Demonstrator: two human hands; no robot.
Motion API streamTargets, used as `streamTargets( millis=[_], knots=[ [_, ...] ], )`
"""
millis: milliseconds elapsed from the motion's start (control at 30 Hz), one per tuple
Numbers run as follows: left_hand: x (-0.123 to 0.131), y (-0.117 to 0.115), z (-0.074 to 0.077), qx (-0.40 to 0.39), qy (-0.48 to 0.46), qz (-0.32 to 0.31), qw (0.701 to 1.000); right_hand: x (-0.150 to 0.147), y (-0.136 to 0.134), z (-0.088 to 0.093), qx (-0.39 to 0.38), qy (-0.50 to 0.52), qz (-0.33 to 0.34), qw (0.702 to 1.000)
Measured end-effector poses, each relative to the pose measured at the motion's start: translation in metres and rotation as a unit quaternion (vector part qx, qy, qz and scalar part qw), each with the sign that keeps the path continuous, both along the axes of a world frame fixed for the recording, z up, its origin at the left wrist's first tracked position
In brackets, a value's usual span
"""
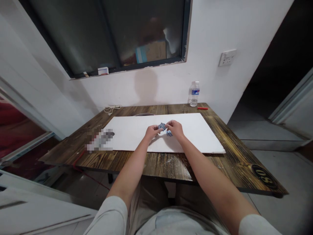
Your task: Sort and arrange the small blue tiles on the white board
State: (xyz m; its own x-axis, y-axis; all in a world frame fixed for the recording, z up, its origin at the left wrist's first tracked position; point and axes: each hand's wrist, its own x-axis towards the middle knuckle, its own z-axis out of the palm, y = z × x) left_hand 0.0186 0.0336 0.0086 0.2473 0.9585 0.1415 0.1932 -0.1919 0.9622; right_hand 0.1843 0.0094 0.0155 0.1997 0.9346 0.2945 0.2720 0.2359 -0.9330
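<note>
Both my hands are held together above a white foam board (186,137) that lies on a dark wooden table (156,164). My left hand (153,132) and my right hand (174,129) pinch a small blue-and-white object (163,126) between them. It looks like folded or crumpled printed material, but its exact kind is too small to tell. A second blue part (169,133) shows below my right fingers. It may belong to the same piece. My fingers hide much of it.
A pixelated patch (100,140) covers the board's left end. At the table's back edge stand a plastic water bottle (195,94) and a red pen (202,108), with a coiled white cable (111,109) further left. A white wall rises behind.
</note>
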Motion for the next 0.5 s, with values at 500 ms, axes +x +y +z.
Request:
streamTargets(
  millis=[500],
  knots=[
    [-0.002,0.004,0.0,-0.046,-0.09,0.116,0.988,0.031,0.01,-0.004,-0.077,-0.043,-0.056,0.995]
  ],
)
